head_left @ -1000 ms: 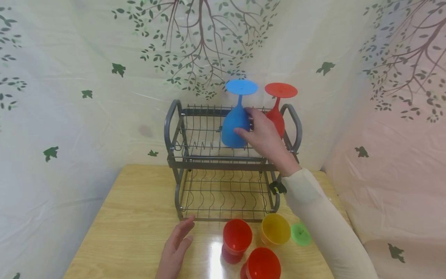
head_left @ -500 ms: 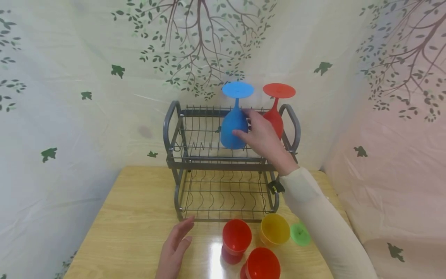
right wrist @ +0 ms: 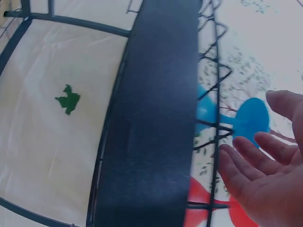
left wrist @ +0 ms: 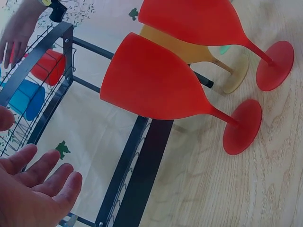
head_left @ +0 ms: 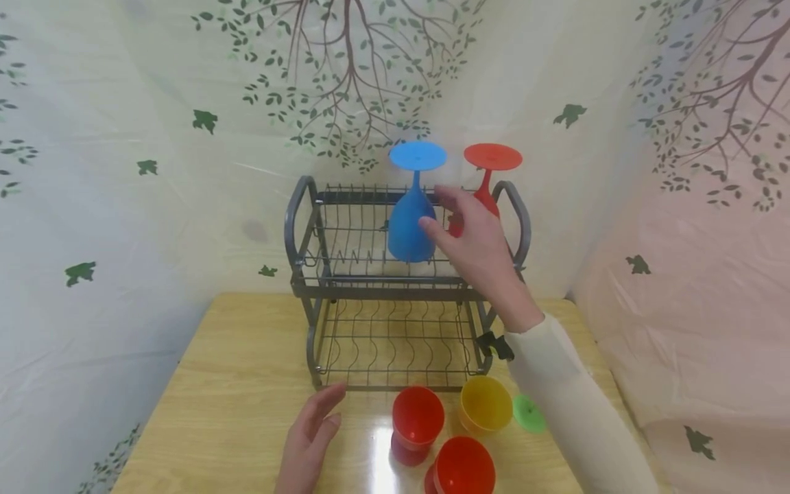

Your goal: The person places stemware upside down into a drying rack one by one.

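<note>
A blue plastic goblet (head_left: 410,226) stands upside down on the upper tier of a black two-tier dish rack (head_left: 382,293). Just to its right is my right hand (head_left: 478,240), thumb and fingers spread around the goblet's side. In the right wrist view that hand's fingers (right wrist: 258,165) look loose and hold nothing. Behind the hand, partly hidden by it, an upside-down red goblet (head_left: 492,156) sits at the rack's right end. My left hand (head_left: 308,436) hovers near the table, fingers relaxed, left of an upright red goblet (head_left: 418,415).
Another upright red goblet (head_left: 464,466) stands nearest the front, with a yellow goblet (head_left: 485,405) behind it. A green goblet base (head_left: 529,414) shows beside my right sleeve (head_left: 574,398). Leaf-patterned sheeting (head_left: 247,171) hangs behind the rack. Wires of the lower tier (head_left: 401,336) show below.
My right hand has loosened from the blue goblet and shifted slightly right, covering more of the red one behind. The blue goblet stays in the rack. My left hand has hardly moved.
</note>
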`<state>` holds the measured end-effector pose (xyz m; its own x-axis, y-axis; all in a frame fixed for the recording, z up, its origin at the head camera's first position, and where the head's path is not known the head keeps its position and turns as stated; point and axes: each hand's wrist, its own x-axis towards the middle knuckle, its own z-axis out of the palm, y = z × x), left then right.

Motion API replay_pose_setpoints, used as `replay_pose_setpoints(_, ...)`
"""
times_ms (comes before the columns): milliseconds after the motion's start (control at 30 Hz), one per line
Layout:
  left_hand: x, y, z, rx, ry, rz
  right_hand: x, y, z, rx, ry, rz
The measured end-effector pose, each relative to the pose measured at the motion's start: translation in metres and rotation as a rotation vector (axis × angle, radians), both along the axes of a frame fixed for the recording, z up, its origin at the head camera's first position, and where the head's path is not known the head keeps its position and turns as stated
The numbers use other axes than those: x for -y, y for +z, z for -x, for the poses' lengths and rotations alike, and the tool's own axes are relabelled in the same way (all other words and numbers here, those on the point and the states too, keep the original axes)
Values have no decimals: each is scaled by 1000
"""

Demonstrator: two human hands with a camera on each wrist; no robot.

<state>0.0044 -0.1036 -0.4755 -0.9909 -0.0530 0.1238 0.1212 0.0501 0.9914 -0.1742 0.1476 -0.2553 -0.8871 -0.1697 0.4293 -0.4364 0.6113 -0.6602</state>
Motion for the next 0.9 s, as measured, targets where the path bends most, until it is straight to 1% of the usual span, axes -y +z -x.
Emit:
replay_pose_setpoints(100,-3,-2,2,-36,-11,-2,-5,0,-12,-68,-3,59)
replay_pose_setpoints(200,-6,-3,3,-76,-32,-4,-10,-2,-22,-137,-6,113)
replay_pose_setpoints(267,-7,-3,4,-100,-53,3,-14,-4,-28,-167,-10,146)
replay_pose_setpoints(367,-10,-4,6,-135,-87,18,-19,-9,-38,-175,-15,189)
replay_pose_setpoints(433,-10,-5,8,-156,-116,38,-23,-11,-46,-161,-27,208)
replay_pose_setpoints(600,-13,-9,13,-142,-160,80,-31,-20,-64,-148,-29,293)
replay_pose_setpoints(667,-15,-10,14,-126,-164,95,-35,-25,-68,-153,-31,333)
replay_pose_setpoints(733,-17,-11,16,-129,-167,113,-39,-30,-73,-160,-45,356)
replay_pose_setpoints(900,-22,-12,20,-80,-152,171,-47,-44,-82,-172,-72,378)
